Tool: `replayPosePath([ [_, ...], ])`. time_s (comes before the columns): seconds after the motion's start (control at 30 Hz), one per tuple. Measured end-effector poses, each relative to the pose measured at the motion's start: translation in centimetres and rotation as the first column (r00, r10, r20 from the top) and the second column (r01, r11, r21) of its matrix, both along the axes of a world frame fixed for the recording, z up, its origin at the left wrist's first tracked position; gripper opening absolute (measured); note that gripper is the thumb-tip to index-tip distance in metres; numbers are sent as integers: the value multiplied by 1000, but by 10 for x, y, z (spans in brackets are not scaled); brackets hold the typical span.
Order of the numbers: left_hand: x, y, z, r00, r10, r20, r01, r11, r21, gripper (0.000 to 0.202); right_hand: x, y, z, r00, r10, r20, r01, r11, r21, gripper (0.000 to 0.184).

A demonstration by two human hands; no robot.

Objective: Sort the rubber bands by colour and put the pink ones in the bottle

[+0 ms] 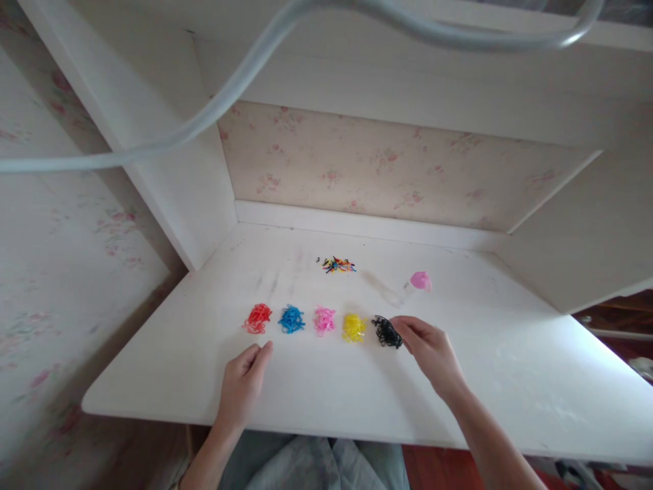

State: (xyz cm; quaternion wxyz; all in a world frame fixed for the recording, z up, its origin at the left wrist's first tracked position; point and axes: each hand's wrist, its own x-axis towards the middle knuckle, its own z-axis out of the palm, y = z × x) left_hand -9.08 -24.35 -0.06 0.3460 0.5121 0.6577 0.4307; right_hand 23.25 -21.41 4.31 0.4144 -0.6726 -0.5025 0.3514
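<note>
Small loose rubber bands lie on the white desk in a row of piles: red bands [258,318], blue bands [291,318], pink bands [324,320], yellow bands [354,327] and black bands [386,333]. My right hand [426,350] is at the right side of the black pile, thumb and forefinger pinched together on its bands. Below the red pile, my left hand [245,381] is closed with the thumb against the curled forefinger; whatever is inside it is hidden. Farther back sits a small heap of mixed-colour pieces [337,265].
A clear object with a pink top [421,280] lies at the back right of the desk [316,388]. Side panels [168,136] and a low shelf enclose the desk's back. A pale cable [224,102] hangs across the upper view.
</note>
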Motion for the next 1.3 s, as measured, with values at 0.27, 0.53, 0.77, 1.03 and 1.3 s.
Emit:
replayPosePath([
  [0.27, -8, 1, -3, 994, -34, 107, 34, 999, 10, 45, -60, 108, 3, 811, 216, 544, -169, 976, -134, 30],
  [0.53, -9, 6, -7, 990, -37, 137, 34, 999, 24, 45, -72, 175, -30, 693, 215, 688, -16, 959, -283, 29],
  [0.77, -10, 8, -7, 985, -45, 169, 42, 999, 23, 45, -77, 193, -34, 645, 271, 715, -65, 951, -302, 30],
  [1.03, -10, 8, -8, 981, -42, 187, 37, 999, 31, 45, -75, 191, -30, 599, 312, 737, -65, 937, -343, 31],
  [1.3, -9, 7, -8, 981, -42, 191, 36, 999, 33, 46, -48, 170, -8, 575, 351, 739, -35, 913, -406, 28],
])
